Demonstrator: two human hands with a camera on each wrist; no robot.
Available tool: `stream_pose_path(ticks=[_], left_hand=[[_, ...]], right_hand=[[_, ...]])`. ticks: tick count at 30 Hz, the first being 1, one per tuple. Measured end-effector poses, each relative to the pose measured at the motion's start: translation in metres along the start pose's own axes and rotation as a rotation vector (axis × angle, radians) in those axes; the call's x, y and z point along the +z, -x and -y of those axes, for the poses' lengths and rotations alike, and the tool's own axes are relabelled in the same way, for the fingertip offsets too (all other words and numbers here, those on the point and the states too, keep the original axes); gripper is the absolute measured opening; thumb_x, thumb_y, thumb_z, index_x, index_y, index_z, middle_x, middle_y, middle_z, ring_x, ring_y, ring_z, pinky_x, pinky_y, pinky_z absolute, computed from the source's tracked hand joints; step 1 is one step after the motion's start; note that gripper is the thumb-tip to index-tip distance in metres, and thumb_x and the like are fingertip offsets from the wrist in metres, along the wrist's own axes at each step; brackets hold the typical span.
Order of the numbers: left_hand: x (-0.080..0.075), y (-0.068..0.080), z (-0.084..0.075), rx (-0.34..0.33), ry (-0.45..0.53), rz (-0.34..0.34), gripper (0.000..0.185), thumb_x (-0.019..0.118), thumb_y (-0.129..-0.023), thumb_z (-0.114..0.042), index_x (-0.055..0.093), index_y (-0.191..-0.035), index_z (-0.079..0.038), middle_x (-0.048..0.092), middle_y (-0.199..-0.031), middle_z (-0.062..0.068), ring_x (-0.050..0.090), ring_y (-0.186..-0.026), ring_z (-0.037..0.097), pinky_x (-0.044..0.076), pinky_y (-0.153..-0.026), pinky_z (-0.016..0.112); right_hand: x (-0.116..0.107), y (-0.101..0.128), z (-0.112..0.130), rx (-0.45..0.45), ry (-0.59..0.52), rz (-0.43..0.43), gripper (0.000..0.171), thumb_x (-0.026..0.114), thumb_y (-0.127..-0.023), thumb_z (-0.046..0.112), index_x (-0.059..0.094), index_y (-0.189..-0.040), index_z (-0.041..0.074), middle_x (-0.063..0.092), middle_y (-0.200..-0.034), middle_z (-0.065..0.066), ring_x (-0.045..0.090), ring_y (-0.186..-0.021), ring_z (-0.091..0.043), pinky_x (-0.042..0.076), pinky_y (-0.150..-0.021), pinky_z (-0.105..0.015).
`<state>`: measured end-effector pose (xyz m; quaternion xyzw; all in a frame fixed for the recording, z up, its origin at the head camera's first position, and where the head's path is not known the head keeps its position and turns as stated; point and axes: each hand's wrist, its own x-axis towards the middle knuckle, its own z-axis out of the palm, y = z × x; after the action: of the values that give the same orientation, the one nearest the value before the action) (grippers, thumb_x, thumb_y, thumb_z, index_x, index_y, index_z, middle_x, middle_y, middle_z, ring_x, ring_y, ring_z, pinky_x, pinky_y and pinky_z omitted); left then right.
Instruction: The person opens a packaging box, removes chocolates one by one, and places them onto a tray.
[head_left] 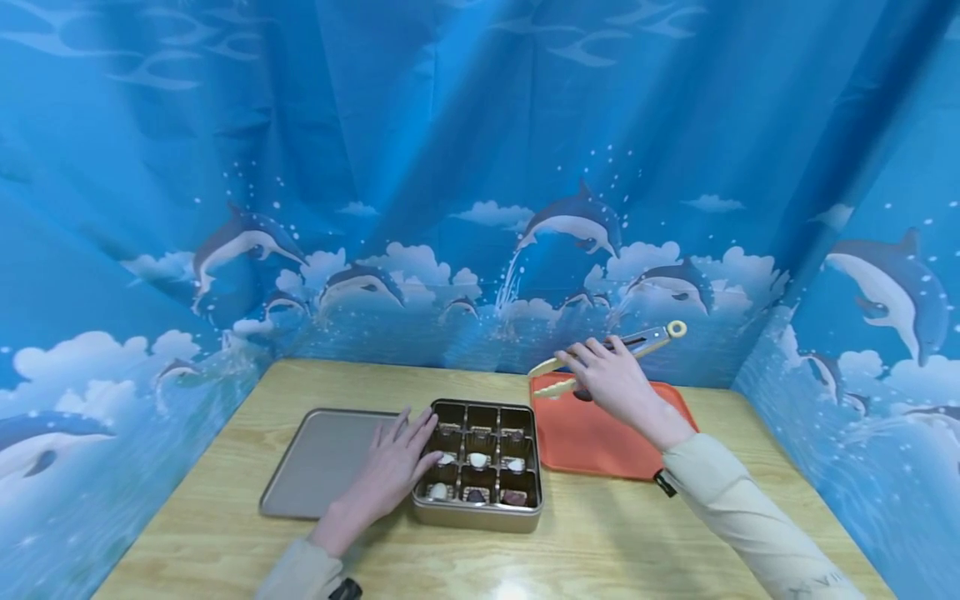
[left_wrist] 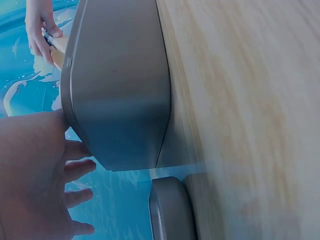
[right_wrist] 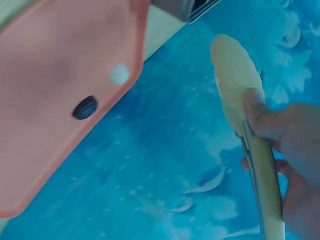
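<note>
Dolphin curtain all round, wood worktop (head_left: pixel 225 500) below. Orange tray (head_left: pixel 600 442) on the right has a dark shell (right_wrist: pixel 85 107) and a white one (right_wrist: pixel 119 74). Gold box (head_left: pixel 480 467) is mid-worktop, left hand (head_left: pixel 390 471) resting flat on its edge, fingers straight. Right hand (head_left: pixel 611 379) grips tongs (head_left: pixel 645 340) mid-handle above the tray. Shells look light, slick and brittle, so I'd pinch them gently across the middle.

Head view: looks forward and down from above onto the bench (head_left: pixel 225 500), taking in the whole scene from a middle distance.
Left wrist view: very close, low along the bench, facing the tin's (left_wrist: pixel 117 85) outer wall.
Right wrist view: close, looking past the tongs (right_wrist: pixel 240 100) down to the orange tray (right_wrist: pixel 45 75).
Shared: the tin, tray and tongs also appear in the head view.
</note>
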<state>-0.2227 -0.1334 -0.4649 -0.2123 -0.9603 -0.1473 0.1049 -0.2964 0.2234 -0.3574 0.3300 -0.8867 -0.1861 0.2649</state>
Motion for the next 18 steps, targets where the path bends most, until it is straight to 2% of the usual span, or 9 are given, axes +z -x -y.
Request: stream_pose_path(ticks=[6, 11, 15, 18], left_hand=[[0.0, 0.001, -0.002, 0.01, -0.004, 0.006, 0.062, 0.045, -0.107, -0.045, 0.039, -0.155, -0.006, 0.033, -0.163, 0.012, 0.019, -0.153, 0.04, 0.016, -0.119, 0.07], [0.001, 0.001, -0.002, 0.009, 0.0, 0.009, 0.06, 0.046, -0.107, -0.044, 0.042, -0.153, -0.006, 0.035, -0.162, 0.012, 0.019, -0.153, 0.039, 0.016, -0.119, 0.07], [0.001, 0.001, -0.002, 0.008, 0.003, 0.006, 0.059, 0.047, -0.107, -0.043, 0.043, -0.152, -0.006, 0.036, -0.162, 0.012, 0.02, -0.153, 0.04, 0.016, -0.119, 0.07], [0.001, 0.001, -0.002, 0.005, 0.008, 0.003, 0.059, 0.047, -0.107, -0.043, 0.044, -0.152, -0.005, 0.036, -0.161, 0.012, 0.02, -0.153, 0.04, 0.016, -0.119, 0.07]], right_hand=[[-0.01, -0.018, 0.016, -0.131, 0.051, 0.052, 0.056, 0.078, -0.084, 0.041, 0.066, -0.135, 0.022, 0.067, -0.121, 0.001, 0.059, -0.113, -0.023, 0.047, -0.1, -0.048], [-0.014, -0.032, 0.03, -0.216, 0.132, 0.065, 0.054, 0.08, -0.08, 0.04, 0.068, -0.131, 0.025, 0.066, -0.117, 0.004, 0.058, -0.109, -0.019, 0.046, -0.1, -0.044], [-0.013, -0.04, 0.039, -0.27, 0.217, 0.066, 0.044, 0.081, -0.082, 0.042, 0.072, -0.124, 0.029, 0.067, -0.112, 0.008, 0.057, -0.103, -0.017, 0.046, -0.098, -0.041], [-0.011, -0.045, 0.045, -0.3, 0.24, 0.064, 0.033, 0.08, -0.086, 0.037, 0.075, -0.118, 0.031, 0.069, -0.107, 0.01, 0.058, -0.1, -0.016, 0.045, -0.097, -0.039]])
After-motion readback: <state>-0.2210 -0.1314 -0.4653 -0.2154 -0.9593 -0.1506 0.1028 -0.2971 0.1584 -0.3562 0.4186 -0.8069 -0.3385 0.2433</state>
